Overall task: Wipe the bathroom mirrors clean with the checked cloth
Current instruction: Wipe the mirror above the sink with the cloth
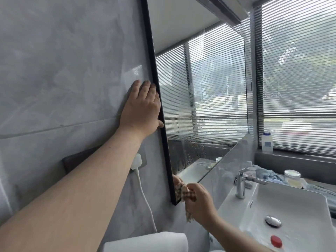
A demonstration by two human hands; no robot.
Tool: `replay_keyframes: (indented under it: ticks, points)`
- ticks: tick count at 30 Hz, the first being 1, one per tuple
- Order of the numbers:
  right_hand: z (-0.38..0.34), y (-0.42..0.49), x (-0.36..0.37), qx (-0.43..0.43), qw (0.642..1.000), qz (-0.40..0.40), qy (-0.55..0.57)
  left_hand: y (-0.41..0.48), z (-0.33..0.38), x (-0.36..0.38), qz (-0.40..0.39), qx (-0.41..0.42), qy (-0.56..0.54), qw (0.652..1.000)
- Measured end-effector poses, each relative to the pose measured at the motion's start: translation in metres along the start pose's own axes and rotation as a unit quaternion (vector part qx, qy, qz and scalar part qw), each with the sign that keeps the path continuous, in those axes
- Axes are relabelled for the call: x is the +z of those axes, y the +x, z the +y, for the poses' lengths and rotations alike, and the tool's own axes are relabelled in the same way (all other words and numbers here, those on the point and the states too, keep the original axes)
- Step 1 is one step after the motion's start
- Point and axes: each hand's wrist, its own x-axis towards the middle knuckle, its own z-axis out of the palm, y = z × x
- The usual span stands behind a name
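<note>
A black-framed mirror (209, 91) hangs on the grey wall and reflects slatted blinds; drops and streaks cover its lower left part. My left hand (141, 108) lies flat on the wall beside the mirror's black left edge, fingers straight, thumb against the frame. Down at the mirror's bottom left corner, my right hand (199, 202) grips the bunched brown-and-cream checked cloth (187, 194) and holds it against the glass. A tail of the cloth hangs below the hand.
A white basin (291, 211) with a chrome tap (242, 184) sits to the right, a red cap (276, 241) lying in it. A white plug and cable (138, 171) hang from a wall socket. A jar (292, 177), a blue towel and a white bottle (267, 141) stand by the window.
</note>
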Motion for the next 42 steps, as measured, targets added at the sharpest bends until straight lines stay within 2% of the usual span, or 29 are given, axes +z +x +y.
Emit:
replay_keyframes:
  ticks: [2, 5, 8, 12, 15, 17, 19, 23, 26, 29, 31, 35, 37, 39, 42]
  points:
    - [-0.011, 0.000, -0.010, 0.048, 0.996, 0.017, 0.068, 0.000, 0.000, 0.001, 0.001, 0.001, 0.002, 1.000]
    - [-0.030, 0.007, -0.030, 0.085, 0.972, 0.044, 0.215, 0.000, 0.000, 0.002, 0.001, 0.002, 0.001, 1.000]
    - [-0.040, 0.016, -0.040, 0.092, 0.961, 0.055, 0.256, 0.000, 0.000, 0.003, 0.005, 0.003, -0.005, 1.000]
    - [-0.046, 0.021, -0.037, 0.094, 0.970, 0.064, 0.216, 0.000, 0.000, 0.003, 0.007, 0.000, -0.005, 1.000]
    - [-0.051, 0.024, -0.036, 0.043, 0.987, 0.073, 0.137, 0.000, 0.000, 0.003, 0.010, 0.001, -0.002, 1.000]
    - [-0.052, 0.025, -0.036, -0.011, 0.998, 0.037, 0.039, 0.000, 0.000, 0.002, 0.011, 0.002, -0.005, 1.000]
    - [-0.051, 0.026, -0.038, -0.038, 0.999, -0.001, 0.001, 0.000, 0.000, 0.003, 0.010, 0.003, -0.009, 1.000]
    - [-0.044, 0.034, -0.041, -0.021, 0.999, -0.010, 0.024, 0.000, -0.001, 0.003, 0.017, 0.002, -0.022, 1.000]
    - [-0.036, 0.041, -0.034, -0.004, 0.998, 0.049, 0.039, 0.000, -0.001, 0.006, 0.028, 0.000, -0.035, 0.999]
    - [-0.032, 0.046, -0.019, -0.023, 0.990, 0.131, 0.041, 0.001, -0.001, 0.007, 0.031, -0.001, -0.036, 0.999]
    - [-0.031, 0.049, -0.009, -0.030, 0.987, 0.154, 0.040, 0.001, -0.001, 0.007, 0.029, -0.001, -0.037, 0.999]
    - [-0.021, 0.048, 0.004, -0.083, 0.971, 0.207, -0.082, 0.000, -0.002, 0.008, 0.030, 0.002, -0.033, 0.999]
    - [-0.021, 0.044, 0.008, -0.073, 0.972, 0.200, -0.098, -0.001, -0.001, 0.010, 0.035, 0.006, -0.028, 0.999]
    - [-0.025, 0.040, 0.010, -0.048, 0.979, 0.187, -0.067, -0.001, -0.001, 0.012, 0.040, 0.007, -0.026, 0.999]
    - [-0.025, 0.034, 0.010, -0.062, 0.984, 0.166, -0.005, -0.001, -0.001, 0.013, 0.046, 0.007, -0.028, 0.999]
